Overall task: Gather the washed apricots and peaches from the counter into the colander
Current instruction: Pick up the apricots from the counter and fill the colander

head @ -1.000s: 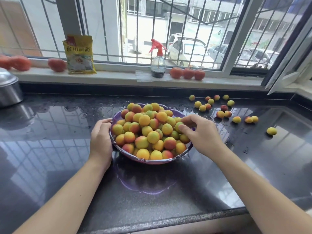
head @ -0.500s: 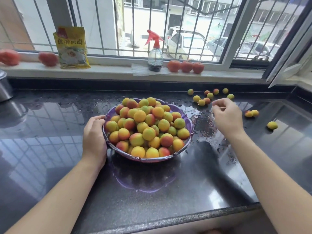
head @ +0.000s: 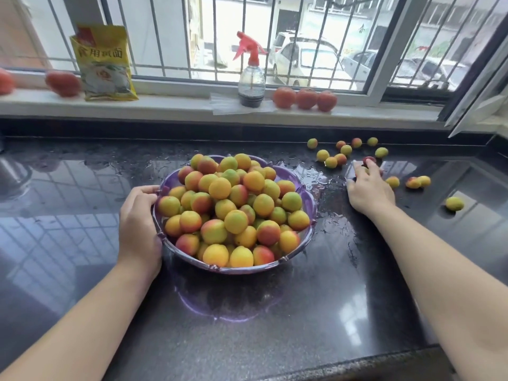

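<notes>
Most of the job looks done: the purple colander (head: 298, 185) is heaped with fruit, steadied at its left rim by the left hand (head: 138, 215). About a dozen loose fruits (head: 331, 162) remain far right on the wet counter (head: 343, 284), where the right hand (head: 368, 188) curls over a reddish one (head: 369, 160).
</notes>
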The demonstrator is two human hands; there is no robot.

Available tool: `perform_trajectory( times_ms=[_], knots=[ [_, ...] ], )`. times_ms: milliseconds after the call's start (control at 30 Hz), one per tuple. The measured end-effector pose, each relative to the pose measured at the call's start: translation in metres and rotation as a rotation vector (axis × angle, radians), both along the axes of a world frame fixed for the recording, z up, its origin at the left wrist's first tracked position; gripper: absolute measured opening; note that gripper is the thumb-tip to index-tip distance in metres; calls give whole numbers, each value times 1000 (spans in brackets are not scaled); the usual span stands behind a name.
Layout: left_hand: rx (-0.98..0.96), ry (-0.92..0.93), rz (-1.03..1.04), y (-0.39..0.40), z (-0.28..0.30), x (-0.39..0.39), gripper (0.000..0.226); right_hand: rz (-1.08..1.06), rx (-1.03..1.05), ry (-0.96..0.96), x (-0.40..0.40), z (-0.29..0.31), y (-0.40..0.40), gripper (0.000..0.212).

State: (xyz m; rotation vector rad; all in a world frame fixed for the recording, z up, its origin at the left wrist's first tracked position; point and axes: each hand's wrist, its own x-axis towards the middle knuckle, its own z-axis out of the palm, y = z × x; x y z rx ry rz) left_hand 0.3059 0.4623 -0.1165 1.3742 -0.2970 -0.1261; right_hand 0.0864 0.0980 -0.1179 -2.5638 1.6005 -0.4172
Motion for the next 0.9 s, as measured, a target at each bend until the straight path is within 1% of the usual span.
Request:
perform_trajectory(
  times_ms=[100, 200, 333, 467, 567, 667, 733, 767, 833, 867, 900],
  knots=[
    [16, -5, 12, 1, 2, 1, 22, -29, -11, 62, 7, -3, -12, 56],
    [0, 32, 22, 1, 2, 3, 22, -33, -66, 81, 8, -2, -16, 47],
    [-8, 38, 16, 0, 3, 1, 22, -73, -115, -42, 6, -6, -19, 40],
    [-5, 48, 24, 0, 3, 2, 22, -29, -123, -86, 4, -8, -15, 39],
    [-12, 50, 17, 1, 5, 0, 20, 70, -83, -172, 3, -2, -2, 39],
    [-6, 44, 13, 2, 5, 0, 20, 205, -16, -365, 5, 8, 25, 36],
    [-4, 61, 11, 3, 4, 2, 20, 270, 127, -552, 2, 22, 56, 35],
    [1, 69, 10, 4, 5, 1, 21, 316, 263, -675, -1, 31, 75, 35],
    [12, 70, 7, 5, 4, 0, 21, 433, 605, -964, -9, 49, 112, 39],
    [8, 71, 2, 5, 5, -1, 21, 485, 735, -1050, -12, 57, 127, 40],
    [4, 77, -1, 5, 5, -1, 21, 533, 812, -1072, -15, 64, 140, 40]
  ],
)
